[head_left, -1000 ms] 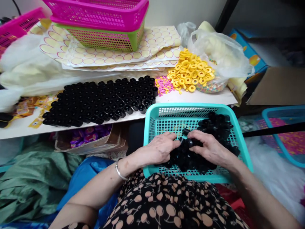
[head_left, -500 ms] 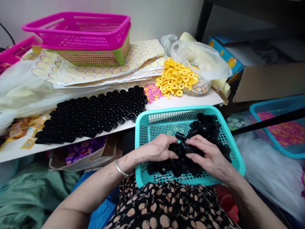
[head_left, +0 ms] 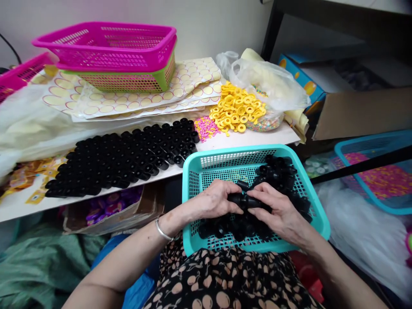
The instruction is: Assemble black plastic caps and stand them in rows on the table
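Note:
Over the turquoise basket (head_left: 322, 214) on my lap, my left hand (head_left: 217, 198) is closed around a short black plastic cylinder (head_left: 236, 199). My right hand (head_left: 277, 210) pinches another black plastic cylinder (head_left: 255, 203) between thumb and fingers. The two pieces meet end to end, roughly in line; whether they are joined I cannot tell. Loose black plastic pieces (head_left: 277, 171) lie heaped in the basket, mostly at its right side and under my hands. One loose black tube (head_left: 243, 185) shows just beyond my fingertips.
Rows of black caps (head_left: 119, 159) stand on the white table (head_left: 219, 143). Behind them are yellow rings (head_left: 236, 107), pink and yellow bits (head_left: 206, 128), sticker sheets (head_left: 193, 81) and stacked baskets (head_left: 106, 56). An open cardboard box (head_left: 363, 107) stands right, above a blue basket (head_left: 360, 171).
My hands have brought the two black cylinders into line, end to end, where they were less clearly aligned before. The view has shifted slightly; the basket stays in place.

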The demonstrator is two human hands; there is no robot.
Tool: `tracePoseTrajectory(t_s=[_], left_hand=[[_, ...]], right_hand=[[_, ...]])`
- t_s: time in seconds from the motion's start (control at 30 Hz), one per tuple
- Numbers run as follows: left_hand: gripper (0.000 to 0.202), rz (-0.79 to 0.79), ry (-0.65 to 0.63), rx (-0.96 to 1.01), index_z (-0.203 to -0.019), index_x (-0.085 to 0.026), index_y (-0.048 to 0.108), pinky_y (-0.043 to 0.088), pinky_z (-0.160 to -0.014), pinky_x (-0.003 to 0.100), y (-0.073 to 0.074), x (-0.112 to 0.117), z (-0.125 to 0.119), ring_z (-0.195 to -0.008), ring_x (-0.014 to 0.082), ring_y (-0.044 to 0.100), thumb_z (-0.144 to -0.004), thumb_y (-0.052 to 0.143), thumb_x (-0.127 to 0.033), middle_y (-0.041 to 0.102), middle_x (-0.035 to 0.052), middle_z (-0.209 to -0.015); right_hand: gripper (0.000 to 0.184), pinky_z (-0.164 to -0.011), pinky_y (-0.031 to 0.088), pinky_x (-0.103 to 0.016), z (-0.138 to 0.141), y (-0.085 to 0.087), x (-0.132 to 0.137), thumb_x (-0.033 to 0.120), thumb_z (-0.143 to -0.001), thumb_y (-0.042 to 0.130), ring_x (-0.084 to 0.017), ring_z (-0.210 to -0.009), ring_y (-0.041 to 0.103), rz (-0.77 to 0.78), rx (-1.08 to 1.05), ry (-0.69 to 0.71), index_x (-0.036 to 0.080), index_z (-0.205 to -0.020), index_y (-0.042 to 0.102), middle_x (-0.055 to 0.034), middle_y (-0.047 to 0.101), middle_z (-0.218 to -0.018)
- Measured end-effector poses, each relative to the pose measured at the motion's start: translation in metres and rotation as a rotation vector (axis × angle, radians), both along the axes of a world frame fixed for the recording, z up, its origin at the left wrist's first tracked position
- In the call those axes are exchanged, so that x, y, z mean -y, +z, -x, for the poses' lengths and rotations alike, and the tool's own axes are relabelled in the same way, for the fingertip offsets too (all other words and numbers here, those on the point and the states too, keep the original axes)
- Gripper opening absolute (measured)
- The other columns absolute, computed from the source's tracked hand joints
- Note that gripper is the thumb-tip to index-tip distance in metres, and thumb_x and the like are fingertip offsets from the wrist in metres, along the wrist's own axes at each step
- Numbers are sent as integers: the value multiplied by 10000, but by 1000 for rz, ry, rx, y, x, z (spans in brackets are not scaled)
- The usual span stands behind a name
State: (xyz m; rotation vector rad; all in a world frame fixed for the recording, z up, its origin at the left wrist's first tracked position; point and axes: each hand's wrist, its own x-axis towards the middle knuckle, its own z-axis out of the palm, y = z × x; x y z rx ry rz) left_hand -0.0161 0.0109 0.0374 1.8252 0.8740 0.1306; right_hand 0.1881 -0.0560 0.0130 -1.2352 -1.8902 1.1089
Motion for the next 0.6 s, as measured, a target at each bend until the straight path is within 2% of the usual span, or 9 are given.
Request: tracePoseTrajectory(t_s=[0.13, 0.23, 0.33, 0.43, 0.53, 0.6], left_hand=[[165, -58, -45, 28, -799, -149, 665, 385, -624, 232, 1, -2, 0, -706, 122, 533, -721, 693, -291, 612, -17, -760], [189, -73, -84, 9, -772, -148, 665, 381, -611, 228, 0, -1, -1, -685, 119, 534, -711, 705, -323, 607, -21, -733], [247, -46, -85, -11, -784, -150, 679, 379, -596, 225, -1, 0, -3, -664, 121, 533, -675, 734, -365, 608, -28, -700], [353, 22, -79, 41, -891, -166, 696, 393, -609, 220, -2, -1, -2, -679, 127, 542, -629, 766, -392, 631, -34, -720], [380, 101, -151, 118, -918, -185, 707, 414, -638, 212, -1, -2, 4, -700, 127, 553, -612, 783, -397, 651, -37, -751], [360, 147, -212, 163, -896, -199, 715, 428, -667, 207, 3, -1, 11, -719, 126, 562, -598, 799, -383, 658, -40, -770]], right_hand=[[275, -706, 452, -308, 2, 3, -1, 158, -875, 509, -173, -857, 520, -60, 51, 12, 258, -1123, 573, -42, 498, -976], [196, -751, 451, -339, 6, 9, 0, 127, -863, 488, -195, -881, 509, -105, 199, 96, 213, -1019, 571, -58, 505, -966], [202, -797, 443, -360, 11, 11, 0, 77, -832, 481, -211, -910, 500, -121, 286, 141, 195, -987, 533, -61, 508, -947], [282, -757, 454, -319, 14, 8, -3, 88, -803, 555, -178, -850, 500, -107, 175, 89, 210, -1046, 480, -38, 491, -947], [432, -661, 456, -285, 20, 7, -9, 241, -739, 722, -148, -741, 473, -55, 81, 115, 234, -1086, 465, -6, 474, -905], [575, -610, 450, -274, 26, 8, -11, 354, -637, 810, -144, -707, 457, -2, 56, 161, 246, -1091, 475, 6, 476, -884]])
